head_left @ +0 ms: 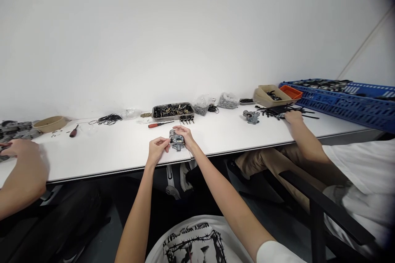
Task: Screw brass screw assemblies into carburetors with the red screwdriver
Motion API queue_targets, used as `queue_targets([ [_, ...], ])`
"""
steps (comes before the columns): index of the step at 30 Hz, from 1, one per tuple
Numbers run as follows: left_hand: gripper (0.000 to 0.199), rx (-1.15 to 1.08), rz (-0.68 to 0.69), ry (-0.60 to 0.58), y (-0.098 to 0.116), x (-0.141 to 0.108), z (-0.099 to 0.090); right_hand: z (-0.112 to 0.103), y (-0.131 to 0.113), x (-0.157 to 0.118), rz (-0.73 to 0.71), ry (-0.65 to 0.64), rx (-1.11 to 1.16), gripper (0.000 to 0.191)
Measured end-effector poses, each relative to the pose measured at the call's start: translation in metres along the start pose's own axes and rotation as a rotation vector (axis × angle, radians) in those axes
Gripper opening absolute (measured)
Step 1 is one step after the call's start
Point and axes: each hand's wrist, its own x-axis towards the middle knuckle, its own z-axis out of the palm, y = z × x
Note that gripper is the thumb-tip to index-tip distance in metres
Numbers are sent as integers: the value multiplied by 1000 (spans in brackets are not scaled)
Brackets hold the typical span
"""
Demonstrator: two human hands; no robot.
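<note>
A grey metal carburetor (178, 144) rests at the front of the white table, right before me. My right hand (186, 134) is wrapped round its right and far side. From the left, the fingertips of my left hand (158, 148) pinch a small black fitting (171, 140) at the carburetor's side; its exact shape is too small to tell. Just beyond my hands lie a red-handled screwdriver (156, 124) and several black fittings (187, 119) in a row. Behind them a metal tray (173, 116) is filled with black and brass parts.
Co-workers' hands work at the left (21, 148) and right (293, 117). Another carburetor (251, 116) stands to the right, near black tubes (274, 110), a beige bin (261, 98) and a blue crate (330, 104). Leftward are black rings (109, 119), another screwdriver (73, 132) and a beige bowl (51, 125).
</note>
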Motion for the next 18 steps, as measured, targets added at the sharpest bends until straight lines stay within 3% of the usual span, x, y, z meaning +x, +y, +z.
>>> queue_targets([
  [8, 32, 66, 35, 46, 0, -3, 1, 1, 1, 1, -1, 11, -5, 31],
  [18, 35, 86, 27, 8, 3, -4, 1, 2, -1, 0, 5, 26, -21, 30],
])
